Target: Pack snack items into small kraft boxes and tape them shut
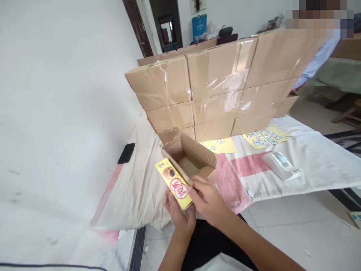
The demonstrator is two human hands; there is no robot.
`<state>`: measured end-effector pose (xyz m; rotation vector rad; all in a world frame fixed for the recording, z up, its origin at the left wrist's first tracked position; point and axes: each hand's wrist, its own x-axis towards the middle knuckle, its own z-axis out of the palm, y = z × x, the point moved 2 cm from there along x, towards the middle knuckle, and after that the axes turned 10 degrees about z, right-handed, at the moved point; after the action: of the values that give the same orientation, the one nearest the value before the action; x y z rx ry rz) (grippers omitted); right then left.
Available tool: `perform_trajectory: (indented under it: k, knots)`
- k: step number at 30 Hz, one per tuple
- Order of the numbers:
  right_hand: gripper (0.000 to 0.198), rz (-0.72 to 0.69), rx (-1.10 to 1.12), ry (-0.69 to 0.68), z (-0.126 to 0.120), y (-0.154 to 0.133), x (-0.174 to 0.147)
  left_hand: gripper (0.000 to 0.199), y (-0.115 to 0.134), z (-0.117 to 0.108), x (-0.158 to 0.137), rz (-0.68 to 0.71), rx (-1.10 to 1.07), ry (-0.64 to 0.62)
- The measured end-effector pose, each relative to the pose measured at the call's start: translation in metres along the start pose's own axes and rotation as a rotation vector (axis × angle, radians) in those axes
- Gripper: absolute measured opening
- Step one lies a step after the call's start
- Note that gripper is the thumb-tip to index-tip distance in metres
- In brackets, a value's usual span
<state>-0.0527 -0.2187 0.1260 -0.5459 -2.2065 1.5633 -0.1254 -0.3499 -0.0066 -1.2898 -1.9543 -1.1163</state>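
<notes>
A small yellow food carton [171, 181] with a red-and-white label and a printed picture of a round snack is tilted in front of me. My left hand [180, 214] grips it from below, fingers wrapped round its lower edge. At the carton's right edge, my right hand [204, 195] pinches with thumb and curled fingers. Right behind the carton stands a cardboard box [199, 150] with its top open; its brown inside shows. Whether my right fingers also touch this box's rim, I cannot tell.
Taped cardboard boxes [217, 90] form a wall across the cloth-covered table [135, 188]. A black phone [126, 153] lies left, near the white wall. Yellow sheets [265, 137] with small labels and a white tape dispenser [282, 165] lie right. A person's blue sleeve [318, 64] shows behind.
</notes>
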Motion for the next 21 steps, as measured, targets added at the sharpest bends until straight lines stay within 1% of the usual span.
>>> perform_trajectory:
  k: [2,4,6,8,9,11,13,15,16,18,21]
  knots:
    - [0.029,0.002,0.046,0.035,-0.035,0.016,-0.006,0.073,0.021,0.005,0.011,0.175,-0.012,0.021]
    - [0.034,-0.016,0.026,0.037,-0.067,0.029,-0.009,0.069,0.040,0.012,0.023,0.302,-0.010,-0.005]
    - [0.040,-0.033,-0.034,-0.006,-0.094,0.037,-0.009,0.068,0.058,0.017,0.034,0.323,0.044,0.014]
    - [0.043,-0.045,-0.097,-0.051,-0.113,0.042,-0.006,0.063,0.072,0.019,0.044,0.272,0.130,0.069]
    - [0.044,-0.050,-0.130,-0.064,-0.120,0.044,-0.004,0.058,0.077,0.019,0.048,0.248,0.162,0.087]
    - [0.045,-0.064,-0.207,-0.073,-0.129,0.048,0.002,0.046,0.083,0.020,0.056,0.200,0.199,0.068]
    - [0.041,-0.100,-0.285,-0.074,-0.132,0.051,0.006,0.038,0.084,0.020,0.062,0.166,0.213,-0.011]
    - [0.033,-0.158,-0.371,-0.085,-0.133,0.053,0.009,0.035,0.080,0.020,0.065,0.149,0.228,-0.103]
    - [0.033,-0.180,-0.422,-0.096,-0.133,0.052,0.010,0.034,0.078,0.020,0.067,0.147,0.231,-0.132]
    - [0.041,-0.200,-0.547,-0.117,-0.136,0.050,0.013,0.029,0.073,0.016,0.071,0.166,0.207,-0.160]
    - [0.049,-0.239,-0.749,-0.127,-0.144,0.043,0.025,0.021,0.070,0.006,0.080,0.254,0.058,-0.245]
